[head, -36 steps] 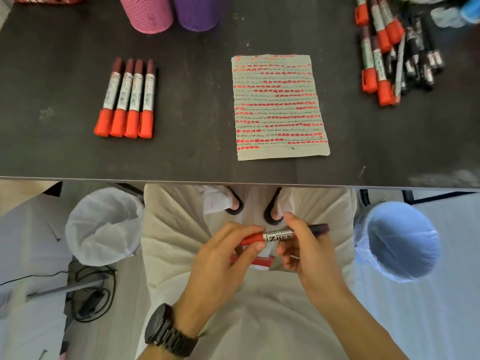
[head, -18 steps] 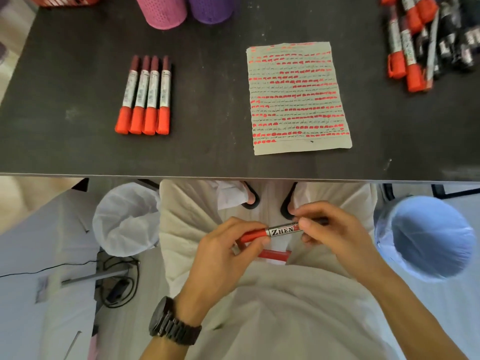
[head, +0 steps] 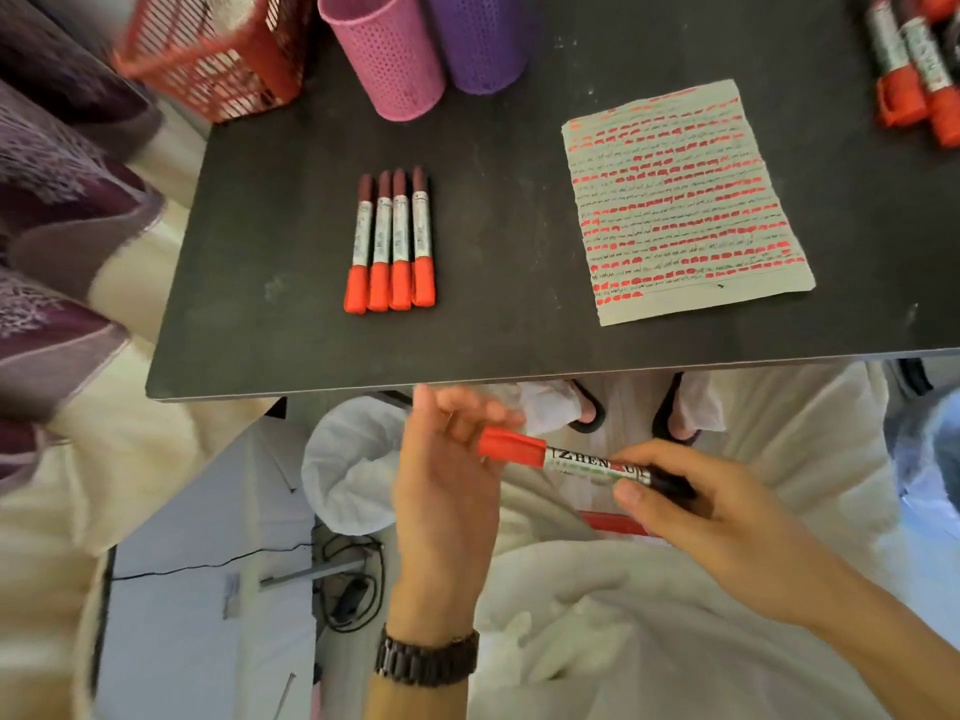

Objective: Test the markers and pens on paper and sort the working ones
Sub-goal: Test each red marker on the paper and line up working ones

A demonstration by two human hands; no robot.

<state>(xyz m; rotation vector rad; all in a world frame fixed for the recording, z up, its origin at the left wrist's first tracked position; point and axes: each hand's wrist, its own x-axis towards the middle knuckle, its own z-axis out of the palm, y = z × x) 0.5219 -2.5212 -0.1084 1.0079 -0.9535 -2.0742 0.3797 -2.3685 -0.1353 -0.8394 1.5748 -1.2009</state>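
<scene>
Head view. Marker (head: 587, 462): smooth round barrel, white printed label, glossy orange-red cap on. It lay level below the worktop (head: 493, 330) edge, over my lap, its dark end pinched by my right grip (head: 696, 506). My left grip (head: 447, 475) was loosely spread at the cap; contact unclear. The matt black worktop carried four like markers (head: 392, 241) in a row and paper (head: 680, 200) striped with red dashes. Half a second earlier my left grip pinched the cap; it had since opened.

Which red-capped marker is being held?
The red-capped white marker pinched by the right hand, below the black table; the row of four markers lies untouched on it.
</scene>
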